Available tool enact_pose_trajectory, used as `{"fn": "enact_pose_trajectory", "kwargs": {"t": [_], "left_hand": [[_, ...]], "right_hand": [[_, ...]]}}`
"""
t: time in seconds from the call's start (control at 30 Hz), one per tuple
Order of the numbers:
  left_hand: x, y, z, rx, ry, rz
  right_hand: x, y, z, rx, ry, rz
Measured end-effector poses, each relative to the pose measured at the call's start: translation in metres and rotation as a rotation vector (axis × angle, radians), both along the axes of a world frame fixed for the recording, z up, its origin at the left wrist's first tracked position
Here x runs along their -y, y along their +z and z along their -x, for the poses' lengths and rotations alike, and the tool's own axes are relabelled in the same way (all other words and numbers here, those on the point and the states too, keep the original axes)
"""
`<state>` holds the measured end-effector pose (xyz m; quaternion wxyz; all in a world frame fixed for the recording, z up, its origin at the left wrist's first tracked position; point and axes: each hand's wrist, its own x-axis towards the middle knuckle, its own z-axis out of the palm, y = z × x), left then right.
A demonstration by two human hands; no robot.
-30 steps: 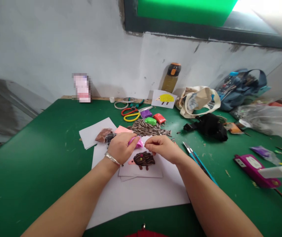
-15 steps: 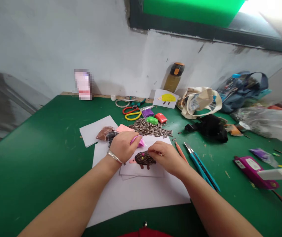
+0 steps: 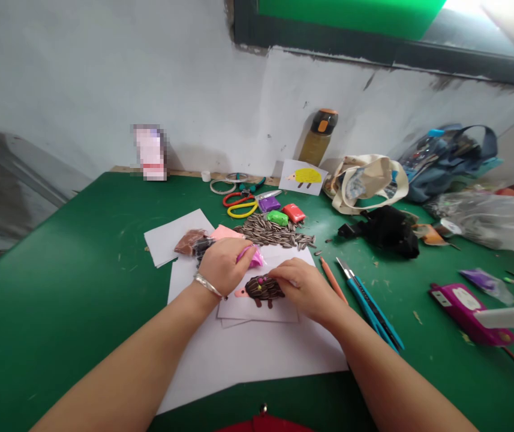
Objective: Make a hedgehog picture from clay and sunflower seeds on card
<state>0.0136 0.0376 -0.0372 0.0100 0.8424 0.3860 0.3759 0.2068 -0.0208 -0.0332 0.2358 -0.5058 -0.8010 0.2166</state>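
My left hand (image 3: 224,262), with a silver bracelet at the wrist, is closed on a pink packet of modelling clay (image 3: 253,257). Lower and to the right lies a hedgehog picture (image 3: 257,290) on a white card (image 3: 239,311): pink clay face, brown legs, and a body of sunflower seeds dotted with small pink and yellowish balls. My right hand (image 3: 299,285) is over the right end of the hedgehog, its thumb and forefinger pinched together at the back. Whatever is between those fingertips is too small to make out. Under the card spreads a large white sheet (image 3: 257,354).
Behind the hands lie loose sunflower seeds (image 3: 265,231), green (image 3: 277,218), red (image 3: 293,213) and purple clay packets (image 3: 269,204), and scissors (image 3: 242,209). To the right are an orange pen (image 3: 332,279), a utility knife (image 3: 369,306) and a magenta glue gun (image 3: 461,312). A yellow hedgehog drawing (image 3: 304,177) leans at the back.
My right fingertips have shifted slightly on the hedgehog's back, and more of the small pink balls shows beside them. My left hand stays on the pink packet.
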Motion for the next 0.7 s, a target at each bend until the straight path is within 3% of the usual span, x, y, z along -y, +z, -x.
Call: {"fn": "enact_pose_trajectory", "kwargs": {"t": [0.5, 0.7], "left_hand": [[0.0007, -0.0004, -0.0002, -0.042, 0.016, 0.003], [0.0008, -0.001, 0.0006, -0.052, 0.022, 0.009]], "right_hand": [[0.0001, -0.0073, 0.0031, 0.035, -0.064, -0.034], [0.0011, -0.0101, 0.0069, 0.038, -0.027, -0.041]]}}
